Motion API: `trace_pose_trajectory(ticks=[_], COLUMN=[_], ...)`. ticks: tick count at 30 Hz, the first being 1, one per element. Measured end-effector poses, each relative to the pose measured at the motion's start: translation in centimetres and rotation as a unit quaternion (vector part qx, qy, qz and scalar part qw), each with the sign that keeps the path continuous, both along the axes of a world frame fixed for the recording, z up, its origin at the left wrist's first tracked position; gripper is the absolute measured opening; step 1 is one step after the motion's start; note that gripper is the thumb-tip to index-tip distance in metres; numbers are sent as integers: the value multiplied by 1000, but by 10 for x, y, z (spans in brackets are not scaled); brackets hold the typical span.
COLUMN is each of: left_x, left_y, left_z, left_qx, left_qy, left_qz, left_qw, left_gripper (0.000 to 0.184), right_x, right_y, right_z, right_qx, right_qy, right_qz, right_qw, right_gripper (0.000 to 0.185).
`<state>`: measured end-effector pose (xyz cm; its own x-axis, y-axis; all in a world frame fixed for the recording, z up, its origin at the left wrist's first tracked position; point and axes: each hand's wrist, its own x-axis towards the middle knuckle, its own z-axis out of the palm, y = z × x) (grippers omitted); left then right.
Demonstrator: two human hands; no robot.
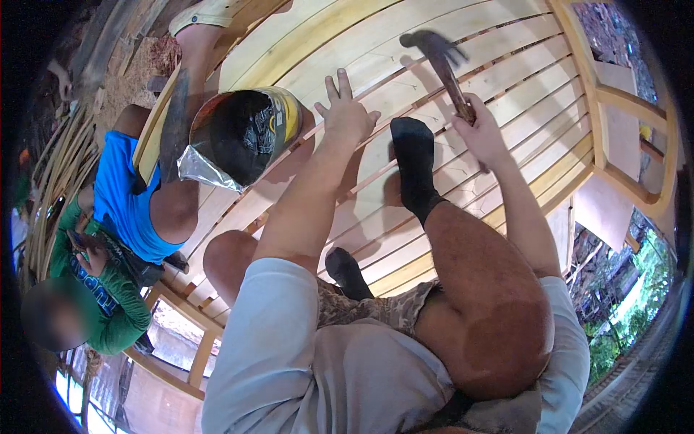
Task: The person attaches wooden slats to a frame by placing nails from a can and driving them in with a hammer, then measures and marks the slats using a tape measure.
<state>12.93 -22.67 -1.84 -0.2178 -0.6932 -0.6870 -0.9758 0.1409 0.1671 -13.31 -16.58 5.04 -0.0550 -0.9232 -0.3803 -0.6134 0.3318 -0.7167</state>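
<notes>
In the head view, the right hand (481, 137) is gripping the hammer (449, 81) by its handle, so its top is free over the bench (340, 36). The left hand (345, 117) is holding nothing, fingers apart, maybe for balance. The bucket (290, 116) is sitting nearby, likely for easy reach.
</notes>
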Motion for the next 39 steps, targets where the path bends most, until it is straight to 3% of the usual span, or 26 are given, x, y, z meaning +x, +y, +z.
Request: trace_pose_trajectory(ticks=[1,2,4,6,8,9,12,16,18,20,22,24,25,26,27,30,33,36,39], left_x=[1,1,1,1,1,1,1,2,2,1,2,2,1,0,-1,-1,0,3,4], left_y=[2,2,-2,-3,-1,0,0,-2,-3,-4,-4,-3,1,0,-3,-6,-4,-6,-8], left_z=[-1,-3,2,8,4,3,3,9,12,12,8,3,0,-3,-4,9,11,11,16], left_qx=[0,1,-2,20,13,5,3,6,18,21,27,2,2,-23,-47,-34,-47,-31,-18], left_qy=[1,2,3,0,-3,-5,-7,1,-1,-2,-4,16,17,25,33,42,10,21,29], left_qz=[1,-2,-3,-9,-11,-12,-14,-14,-15,-14,-16,2,-1,11,24,18,-19,-20,-14], left_qw=[1000,1000,1000,1000,1000,1000,1000,1000,1000,1000,1000,1000,1000,999,998,998,999,999,999], left_gripper=[52,52,51,51,51,51,51,51,52,52,52,53,53,53,53,48,51,50,51], right_x=[-11,-16,-16,-21,-33,-38,-31,-28,-22,-15,-8,5,15,6,23,34,29,43,43], right_y=[-9,-11,-27,-40,-55,-65,-88,-73,-59,-43,-28,-3,6,32,40,51,53,46,58], right_z=[2,4,29,29,21,14,11,14,25,26,28,32,44,7,25,13,-8,16,1], right_qx=[59,58,53,25,-139,-124,-61,-94,-50,126,138,33,114,161,143,139,55,17,-31], right_qy=[63,64,192,230,240,248,331,292,280,194,145,-67,-187,-215,-222,-62,-44,-8,23], right_qz=[31,31,99,144,293,324,301,321,317,139,107,17,-64,-112,-141,-162,-114,-129,-97], right_qw=[996,996,975,962,915,905,892,896,905,963,974,997,974,957,954,975,991,991,995], right_gripper=[34,34,37,44,46,46,46,46,46,46,46,41,35,30,28,30,30,30,30])
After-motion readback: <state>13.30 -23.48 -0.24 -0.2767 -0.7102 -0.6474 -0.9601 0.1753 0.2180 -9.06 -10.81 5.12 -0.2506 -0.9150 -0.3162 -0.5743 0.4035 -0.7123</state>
